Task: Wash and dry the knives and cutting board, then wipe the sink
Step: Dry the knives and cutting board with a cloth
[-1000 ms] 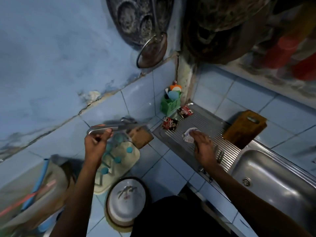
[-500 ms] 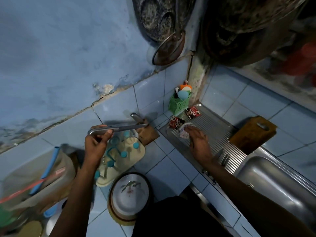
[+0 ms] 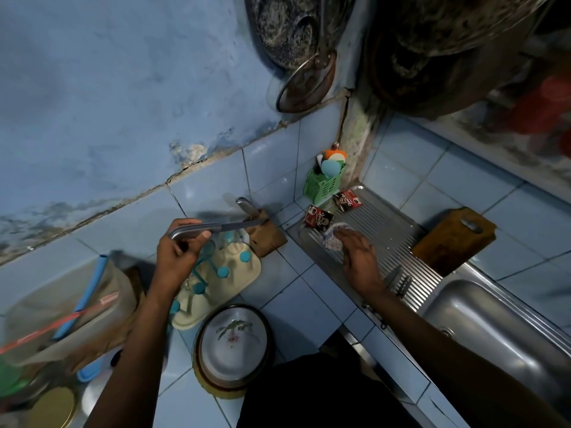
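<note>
The left hand (image 3: 176,257) is gripping one knife (image 3: 213,229) by its metal handle, fingers and thumb curled round it, holding it level above the counter with the blade tip reaching the wooden knife block (image 3: 265,234) at the far wall. A second knife handle (image 3: 247,206) is sticking up out of that block, so two knives are showing near the block. Further dark utensils (image 3: 398,281) are lying on the ridged drainboard (image 3: 380,230) just right of the right wrist; whether they are knives is unclear.

The right hand (image 3: 358,257) is resting on the drainboard with its fingertips on one small checked cloth (image 3: 332,239); how firmly it is holding the cloth cannot be told. One wooden cutting board (image 3: 454,239) is leaning against the tiled wall at the far right end of the drainboard, well apart from both hands. The steel sink (image 3: 482,322) is lying to the right, next to the drainboard.

Two dark sachets (image 3: 318,219) are lying at the far end of the drainboard, one touching the cloth. Behind them one green basket (image 3: 324,183) is standing in the corner holding sponges. Below the left hand a cream drying rack (image 3: 244,273) with teal pegs is sitting on the blue tiled counter (image 3: 309,307), and one covered round dish (image 3: 231,344) is sitting nearer. Blackened pans (image 3: 293,29) are hanging on the wall above.
</note>
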